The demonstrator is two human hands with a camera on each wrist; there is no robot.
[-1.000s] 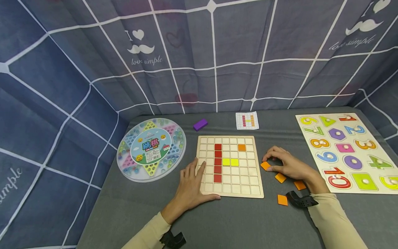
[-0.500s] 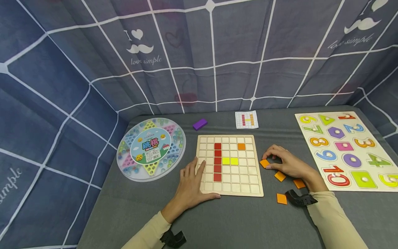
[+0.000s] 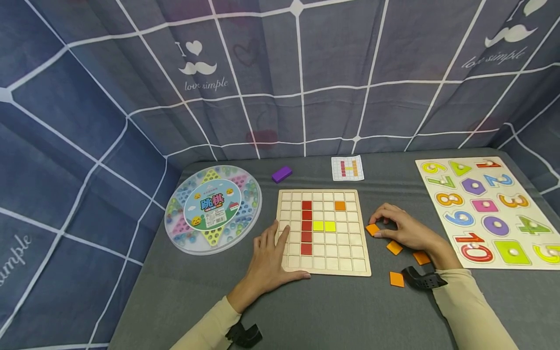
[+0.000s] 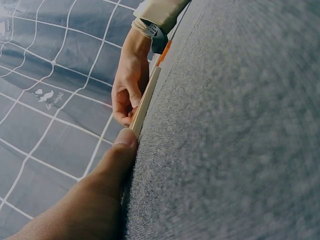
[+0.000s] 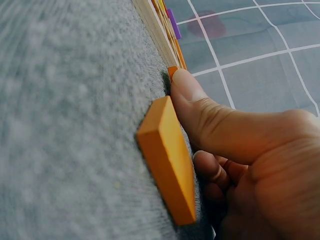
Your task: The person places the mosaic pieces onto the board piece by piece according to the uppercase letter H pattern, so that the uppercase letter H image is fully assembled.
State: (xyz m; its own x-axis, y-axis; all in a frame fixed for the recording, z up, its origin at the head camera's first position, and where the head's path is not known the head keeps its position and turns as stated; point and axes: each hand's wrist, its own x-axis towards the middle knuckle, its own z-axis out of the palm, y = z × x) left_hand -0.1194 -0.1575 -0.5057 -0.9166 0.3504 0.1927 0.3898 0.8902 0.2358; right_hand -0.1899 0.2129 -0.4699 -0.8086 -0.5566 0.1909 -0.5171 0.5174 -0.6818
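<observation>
A square wooden grid board (image 3: 337,264) lies in the middle of the table. In it sit a column of red tiles (image 3: 306,226), two yellow tiles (image 3: 324,226) side by side, and one orange tile (image 3: 340,206). My left hand (image 3: 268,260) rests against the board's left side, fingers extended and thumb along the front edge. Just beyond the board's right edge, my right hand (image 3: 404,231) pinches a loose orange tile (image 3: 372,230) between thumb and fingers. Another orange tile (image 5: 167,165) lies close by the right thumb in the right wrist view.
Several loose orange tiles (image 3: 396,279) lie around the right wrist. Behind the board are a purple block (image 3: 282,174) and a pattern card (image 3: 347,168). A round Chinese checkers box (image 3: 213,210) stands at left, a number puzzle board (image 3: 487,214) at right. Gridded cloth (image 3: 271,78) surrounds the table.
</observation>
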